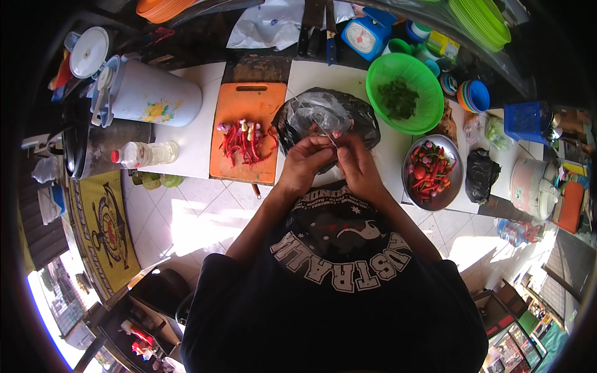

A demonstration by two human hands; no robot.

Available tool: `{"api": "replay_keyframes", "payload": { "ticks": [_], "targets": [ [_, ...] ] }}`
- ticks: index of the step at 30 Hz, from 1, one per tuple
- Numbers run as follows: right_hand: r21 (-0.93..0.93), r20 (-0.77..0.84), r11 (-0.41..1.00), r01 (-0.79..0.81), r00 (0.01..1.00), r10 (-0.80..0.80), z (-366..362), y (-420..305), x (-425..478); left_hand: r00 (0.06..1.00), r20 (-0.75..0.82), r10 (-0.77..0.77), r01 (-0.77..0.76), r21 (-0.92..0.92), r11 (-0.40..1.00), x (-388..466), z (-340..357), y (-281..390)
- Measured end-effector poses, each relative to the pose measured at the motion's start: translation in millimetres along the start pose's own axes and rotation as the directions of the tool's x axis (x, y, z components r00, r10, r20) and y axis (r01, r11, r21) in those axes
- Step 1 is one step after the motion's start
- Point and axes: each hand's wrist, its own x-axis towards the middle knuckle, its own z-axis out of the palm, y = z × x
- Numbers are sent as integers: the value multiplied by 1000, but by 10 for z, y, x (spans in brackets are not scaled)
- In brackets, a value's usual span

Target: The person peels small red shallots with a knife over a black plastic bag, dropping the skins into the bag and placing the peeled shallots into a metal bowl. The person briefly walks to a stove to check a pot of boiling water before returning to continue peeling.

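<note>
My left hand and my right hand meet over a black plastic bag with a clear bag inside it. The left fingers pinch a small reddish piece, mostly hidden. A thin blade slants up and left from between the hands, seemingly held in the right fingers; its handle is hidden. Pinkish bits show in the bag beyond the fingertips. Left of the bag, red chillies with peeled shallots and garlic lie on an orange cutting board. At the right are a green basket of leaves and a metal bowl of chillies and tomatoes.
A bottle of clear liquid and a large blue-grey drink jug lie left of the board. Along the back are knives and a blue kitchen scale. A knotted black bag and a lidded pot are farther right.
</note>
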Motion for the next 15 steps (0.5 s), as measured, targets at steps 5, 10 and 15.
{"api": "replay_keyframes", "payload": {
  "ticks": [5, 10, 15],
  "targets": [
    [-6, -94, 1000, 13, 995, -13, 11, 20, -19, 999, -44, 21, -20, 42, 999, -25, 68, 14],
    [-92, -153, 996, -1, 988, -13, -35, 103, 25, 991, -63, 121, -112, 138, 984, 5, -8, 20],
    [-153, -85, 988, -30, 996, 17, -15, 122, 52, 983, -114, 142, -134, 80, 988, 11, -54, -9]
  ]
}}
